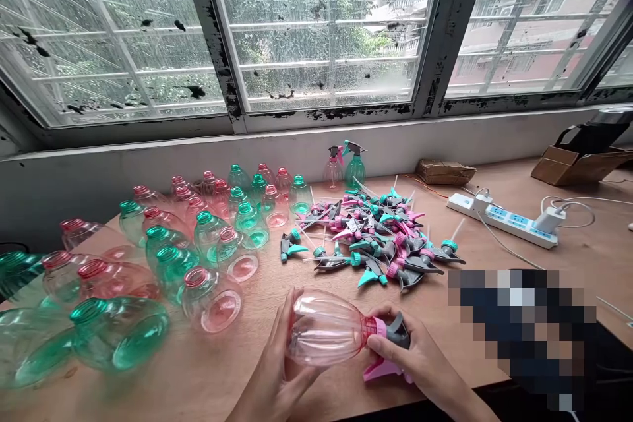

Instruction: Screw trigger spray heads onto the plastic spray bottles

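While your half-curled left hand (277,357) cups the pink bottle (324,328), likely steadying its base, your curled right hand (419,351) grips the sprayer (397,331) at its neck.

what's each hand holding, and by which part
A pink bottle: the left hand holds its base end, the right hand its sprayer at the pink collar.

Wooden table (198,372), tinted bottles (208,237), piled spray heads (368,248), power strip (507,219)
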The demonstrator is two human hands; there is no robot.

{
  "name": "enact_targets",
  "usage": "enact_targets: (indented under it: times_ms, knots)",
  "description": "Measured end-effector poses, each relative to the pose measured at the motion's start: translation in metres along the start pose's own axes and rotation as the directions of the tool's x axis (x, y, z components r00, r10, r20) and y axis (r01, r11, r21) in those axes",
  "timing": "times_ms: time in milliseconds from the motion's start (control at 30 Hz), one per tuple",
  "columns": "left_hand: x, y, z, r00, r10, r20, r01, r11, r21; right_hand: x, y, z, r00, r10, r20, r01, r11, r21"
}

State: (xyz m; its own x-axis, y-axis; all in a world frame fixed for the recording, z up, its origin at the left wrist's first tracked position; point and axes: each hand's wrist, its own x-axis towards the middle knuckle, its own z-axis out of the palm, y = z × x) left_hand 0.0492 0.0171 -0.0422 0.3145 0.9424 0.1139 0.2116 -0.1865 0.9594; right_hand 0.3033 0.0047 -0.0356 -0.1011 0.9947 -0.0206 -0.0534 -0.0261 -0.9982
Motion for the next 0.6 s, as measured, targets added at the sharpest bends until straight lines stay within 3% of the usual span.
enact_targets:
  times_ms: [600]
  knots:
    - [0.0015, -0.0063, 0.0016, 1.0, 0.009, -0.027, -0.009, 1.0, -0.012, 0.0006, -0.0063, 0.003, 1.0, 0.007, 0.008, -0.008, 1.0, 0.018]
